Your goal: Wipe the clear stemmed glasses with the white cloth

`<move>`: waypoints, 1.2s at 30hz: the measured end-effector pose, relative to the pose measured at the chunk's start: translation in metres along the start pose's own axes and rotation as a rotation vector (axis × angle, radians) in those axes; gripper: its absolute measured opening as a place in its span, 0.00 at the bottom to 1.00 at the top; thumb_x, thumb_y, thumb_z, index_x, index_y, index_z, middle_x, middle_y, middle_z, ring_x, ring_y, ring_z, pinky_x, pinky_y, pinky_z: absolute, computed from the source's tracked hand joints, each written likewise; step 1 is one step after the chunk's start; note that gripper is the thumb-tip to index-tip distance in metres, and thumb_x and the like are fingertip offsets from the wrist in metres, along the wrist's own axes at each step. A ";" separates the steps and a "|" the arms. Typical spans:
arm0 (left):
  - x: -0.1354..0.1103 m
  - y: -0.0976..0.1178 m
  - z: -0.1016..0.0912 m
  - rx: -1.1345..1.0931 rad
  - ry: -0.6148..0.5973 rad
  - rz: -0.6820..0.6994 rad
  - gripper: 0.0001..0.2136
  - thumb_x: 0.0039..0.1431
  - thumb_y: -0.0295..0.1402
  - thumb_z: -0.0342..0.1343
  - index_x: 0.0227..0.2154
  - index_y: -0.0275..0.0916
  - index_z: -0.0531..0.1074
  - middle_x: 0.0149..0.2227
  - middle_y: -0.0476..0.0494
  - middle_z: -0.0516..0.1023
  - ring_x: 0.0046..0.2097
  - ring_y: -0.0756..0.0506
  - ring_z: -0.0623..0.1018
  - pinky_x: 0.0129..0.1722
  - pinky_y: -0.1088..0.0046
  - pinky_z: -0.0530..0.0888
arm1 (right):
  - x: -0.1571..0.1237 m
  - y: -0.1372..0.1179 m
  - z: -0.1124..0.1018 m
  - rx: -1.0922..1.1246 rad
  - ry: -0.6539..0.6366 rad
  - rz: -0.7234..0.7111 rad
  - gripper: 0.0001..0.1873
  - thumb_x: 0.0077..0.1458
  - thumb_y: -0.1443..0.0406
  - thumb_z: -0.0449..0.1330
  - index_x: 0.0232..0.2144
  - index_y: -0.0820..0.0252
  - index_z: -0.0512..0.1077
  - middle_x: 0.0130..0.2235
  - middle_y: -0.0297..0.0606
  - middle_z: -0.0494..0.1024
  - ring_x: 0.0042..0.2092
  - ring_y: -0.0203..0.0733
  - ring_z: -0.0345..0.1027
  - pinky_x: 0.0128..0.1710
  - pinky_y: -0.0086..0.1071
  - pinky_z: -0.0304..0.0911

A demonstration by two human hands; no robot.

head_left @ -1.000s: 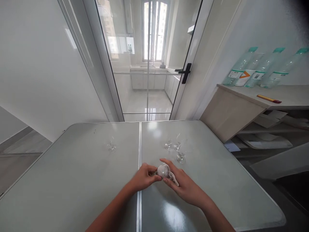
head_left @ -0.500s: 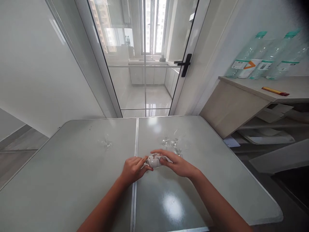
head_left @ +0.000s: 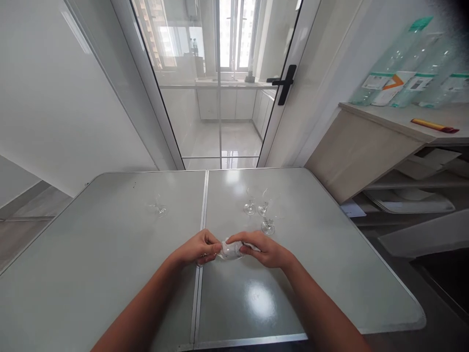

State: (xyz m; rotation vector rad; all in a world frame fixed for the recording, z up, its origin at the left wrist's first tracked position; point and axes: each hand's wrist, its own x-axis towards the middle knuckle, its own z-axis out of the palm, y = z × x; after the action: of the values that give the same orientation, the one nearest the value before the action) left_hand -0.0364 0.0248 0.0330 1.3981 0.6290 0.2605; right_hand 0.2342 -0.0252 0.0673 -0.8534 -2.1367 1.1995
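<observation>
Both hands meet over the middle seam of a grey table point(head_left: 110, 254). My left hand point(head_left: 196, 248) grips the stem end of a small clear stemmed glass point(head_left: 229, 250) lying sideways between the hands. My right hand point(head_left: 262, 248) is closed around a white cloth point(head_left: 252, 246) pressed on the glass bowl. Three more clear stemmed glasses point(head_left: 261, 211) stand upright just beyond my right hand. A single glass point(head_left: 158, 205) stands apart on the left half of the table.
A glass door with a black handle point(head_left: 284, 84) stands behind the table. To the right is a wooden shelf unit point(head_left: 366, 146) with plastic water bottles point(head_left: 399, 78) and a yellow-red pen point(head_left: 434, 125) on top.
The view tilted and shifted a little. My hands stayed together on the glass and cloth, with the right hand turning over the bowl and the left moving onto the stem.
</observation>
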 end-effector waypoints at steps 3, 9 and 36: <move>0.004 -0.003 0.008 0.225 0.272 0.169 0.27 0.59 0.56 0.61 0.22 0.33 0.75 0.17 0.53 0.61 0.21 0.54 0.59 0.21 0.76 0.55 | 0.002 0.010 0.002 0.037 0.200 -0.017 0.16 0.71 0.58 0.53 0.53 0.53 0.74 0.48 0.39 0.81 0.44 0.42 0.74 0.48 0.36 0.66; 0.011 -0.022 0.019 0.855 0.771 0.577 0.18 0.60 0.49 0.65 0.41 0.37 0.82 0.21 0.52 0.74 0.23 0.53 0.68 0.27 0.77 0.66 | 0.003 0.022 0.008 0.069 0.580 -0.019 0.12 0.69 0.57 0.57 0.49 0.53 0.75 0.44 0.38 0.81 0.43 0.44 0.74 0.45 0.37 0.67; 0.023 -0.032 0.021 1.140 0.946 0.587 0.12 0.63 0.38 0.63 0.26 0.38 0.74 0.19 0.53 0.70 0.21 0.52 0.67 0.25 0.74 0.59 | 0.026 0.024 0.049 -0.305 0.574 -0.360 0.19 0.66 0.73 0.50 0.55 0.53 0.68 0.65 0.44 0.70 0.68 0.46 0.62 0.70 0.51 0.54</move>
State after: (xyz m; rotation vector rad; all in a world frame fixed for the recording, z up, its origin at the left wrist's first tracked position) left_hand -0.0123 0.0140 -0.0032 2.5692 1.2221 1.2139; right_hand 0.1888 -0.0222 0.0279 -0.7742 -1.8945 0.3868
